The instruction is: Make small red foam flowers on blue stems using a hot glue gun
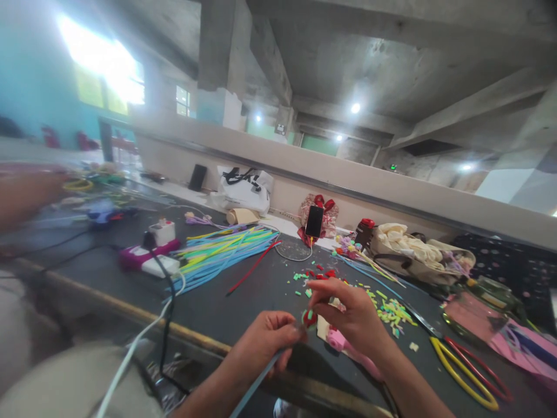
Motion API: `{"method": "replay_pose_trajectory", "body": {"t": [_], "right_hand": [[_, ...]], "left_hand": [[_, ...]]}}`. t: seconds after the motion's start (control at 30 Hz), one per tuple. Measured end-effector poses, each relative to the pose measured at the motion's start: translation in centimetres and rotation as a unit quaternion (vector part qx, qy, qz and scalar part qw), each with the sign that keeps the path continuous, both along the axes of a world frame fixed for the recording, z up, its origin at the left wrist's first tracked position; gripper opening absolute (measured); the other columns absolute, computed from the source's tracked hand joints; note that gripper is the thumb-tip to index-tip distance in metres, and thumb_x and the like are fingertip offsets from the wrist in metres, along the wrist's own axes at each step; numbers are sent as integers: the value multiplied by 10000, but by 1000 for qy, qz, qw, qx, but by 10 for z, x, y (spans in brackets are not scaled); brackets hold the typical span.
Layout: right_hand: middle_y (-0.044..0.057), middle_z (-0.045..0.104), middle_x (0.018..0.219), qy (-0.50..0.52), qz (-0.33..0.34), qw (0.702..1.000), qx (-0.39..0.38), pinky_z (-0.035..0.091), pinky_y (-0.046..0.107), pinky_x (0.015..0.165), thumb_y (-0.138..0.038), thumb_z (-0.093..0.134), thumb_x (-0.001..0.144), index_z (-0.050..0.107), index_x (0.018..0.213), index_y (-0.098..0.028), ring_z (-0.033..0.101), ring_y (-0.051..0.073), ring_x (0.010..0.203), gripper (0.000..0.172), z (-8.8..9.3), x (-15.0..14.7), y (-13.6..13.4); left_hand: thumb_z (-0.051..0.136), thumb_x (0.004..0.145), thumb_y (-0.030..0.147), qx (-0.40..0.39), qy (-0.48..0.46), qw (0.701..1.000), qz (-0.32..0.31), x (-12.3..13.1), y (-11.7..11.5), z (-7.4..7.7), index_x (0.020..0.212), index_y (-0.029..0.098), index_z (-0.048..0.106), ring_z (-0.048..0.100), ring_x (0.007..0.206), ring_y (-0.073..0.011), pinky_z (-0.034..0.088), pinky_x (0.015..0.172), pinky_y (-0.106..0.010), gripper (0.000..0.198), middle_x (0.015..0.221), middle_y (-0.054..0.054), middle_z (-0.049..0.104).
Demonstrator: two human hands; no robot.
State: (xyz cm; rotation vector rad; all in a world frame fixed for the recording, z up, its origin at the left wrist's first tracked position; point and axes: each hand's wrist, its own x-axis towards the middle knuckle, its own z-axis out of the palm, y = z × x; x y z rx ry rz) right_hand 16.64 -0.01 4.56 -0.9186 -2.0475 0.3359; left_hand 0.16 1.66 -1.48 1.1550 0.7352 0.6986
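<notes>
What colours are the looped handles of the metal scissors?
One yellow handle, one red handle, clearest in the head view.

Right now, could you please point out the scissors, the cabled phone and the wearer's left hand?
Scissors (436, 345): head view, top of the yellow handle.
Cabled phone (314, 222): head view, middle of the screen.
Left hand (268, 338): head view, base of the thumb.

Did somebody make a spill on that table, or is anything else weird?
Small colored bits lie scattered loose on the dark table around the right hand, so it looks messy. A red strip lies alone, slanting beside the bundle. I see nothing clearly broken.
</notes>
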Motion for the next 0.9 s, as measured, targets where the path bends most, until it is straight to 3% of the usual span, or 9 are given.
{"method": "replay_pose_trajectory", "body": {"t": [0.2,0.37,0.6,0.9], "right_hand": [[-34,642,708,-48,4,998,31,436,217,602,-96,577,736,556,1042,-267,570,103,622,351,-9,-2,3],[-18,652,726,-116,11,992,49,433,226,625,-90,572,744,539,1073,-251,558,116,670,367,-6,-1,-1],[8,633,690,-178,17,978,106,419,235,581,-125,526,789,542,1053,-222,530,134,648,282,-5,0,-1],[21,656,742,-233,35,962,137,405,253,595,-160,461,838,525,1054,-196,527,134,651,228,-1,-2,-1]], "left_hand": [[551,639,276,-43,-8,999,-33,1,-2,3,603,158,539,400,237,-51,222,251,-148,124,383,47,569],[567,663,322,-13,-14,999,-48,0,-1,-1,609,135,567,292,216,-17,158,242,-138,195,344,62,520],[566,668,372,7,2,998,-57,-1,-1,0,603,138,556,302,226,-24,181,245,-136,242,344,59,511],[565,646,390,44,47,998,-24,1,-3,6,534,165,488,303,227,-33,192,257,-145,263,315,84,451]]}}
